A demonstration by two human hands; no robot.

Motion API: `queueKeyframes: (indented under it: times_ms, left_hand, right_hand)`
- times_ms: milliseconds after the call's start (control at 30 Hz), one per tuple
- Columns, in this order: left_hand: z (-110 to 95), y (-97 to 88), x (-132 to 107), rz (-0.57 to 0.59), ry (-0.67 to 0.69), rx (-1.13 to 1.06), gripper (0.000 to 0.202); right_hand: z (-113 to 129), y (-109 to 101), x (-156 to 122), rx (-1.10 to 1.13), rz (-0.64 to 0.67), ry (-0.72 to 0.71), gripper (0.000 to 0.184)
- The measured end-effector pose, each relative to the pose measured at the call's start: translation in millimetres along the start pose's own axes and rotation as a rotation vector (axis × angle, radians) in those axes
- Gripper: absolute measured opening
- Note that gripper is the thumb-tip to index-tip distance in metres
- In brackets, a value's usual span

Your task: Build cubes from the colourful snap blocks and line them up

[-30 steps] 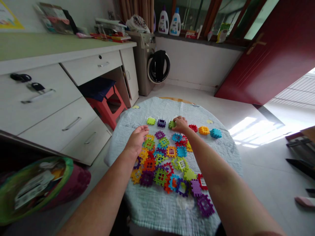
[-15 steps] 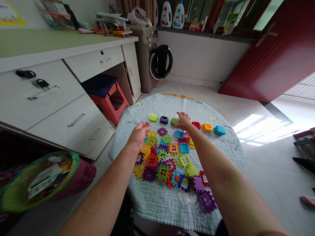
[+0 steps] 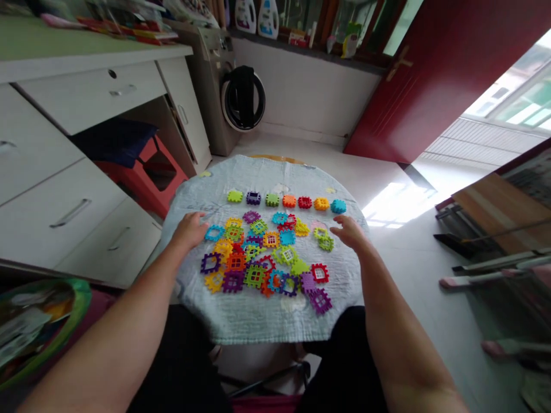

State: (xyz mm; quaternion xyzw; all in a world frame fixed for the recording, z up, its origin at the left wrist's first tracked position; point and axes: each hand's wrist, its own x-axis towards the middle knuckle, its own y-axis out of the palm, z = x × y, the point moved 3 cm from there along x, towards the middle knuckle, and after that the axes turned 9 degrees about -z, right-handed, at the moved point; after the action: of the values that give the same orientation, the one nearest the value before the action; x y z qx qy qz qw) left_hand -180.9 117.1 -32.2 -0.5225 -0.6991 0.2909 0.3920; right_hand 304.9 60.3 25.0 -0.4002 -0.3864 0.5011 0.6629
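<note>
Both of my hands hover at the sides of a round table under a pale blue cloth. My left hand is open, fingers toward a blue square frame piece. On the other side my right hand is also open and holds nothing, near two light green pieces and below a blue block. Along the far side runs a row of toothed plastic blocks, among them an orange one and a dark purple one. Closer to me lies a loose heap of colourful window-frame pieces.
A red stool stands under the white desk at left. Behind are a washing machine with its door open and a red door. A bin sits at lower left.
My right hand has drawn back from the row to the right, and my left hand has moved left off the heap. The view has shifted, and the whole row now shows.
</note>
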Motion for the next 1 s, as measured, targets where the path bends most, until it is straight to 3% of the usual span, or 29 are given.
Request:
queueKeyframes:
  times_ms: [100,233,400,567,700,1000]
  left_hand:
    - [20.0,9.8,-10.3,0.079,0.139,0.107,0.047]
    - [26.7,12.9,-31.7,0.088,0.329,0.146,0.049]
    - [25.8,10.9,-44.6,-0.012,0.318,0.146,0.047]
    - [21.8,11.2,-45.2,-0.033,0.306,0.140,0.048]
    - [19.5,11.1,-46.8,-0.038,0.320,0.176,0.052]
    - [17.7,11.7,-47.9,-0.043,0.326,0.223,0.052]
  right_hand:
    - [-14.4,3.7,-21.5,-0.011,0.084,0.088,0.035]
    - [-18.7,15.6,-30.3,-0.022,0.191,0.115,0.035]
    - [-14.2,28.6,-21.0,-0.110,0.160,-0.002,0.036]
    - [-6.8,44.5,-11.3,-0.180,0.156,-0.141,0.046]
    - [-8.5,52.8,-4.0,-0.217,0.201,-0.145,0.039]
    - [-12.3,59.6,-1.0,-0.204,0.156,-0.127,0.046]
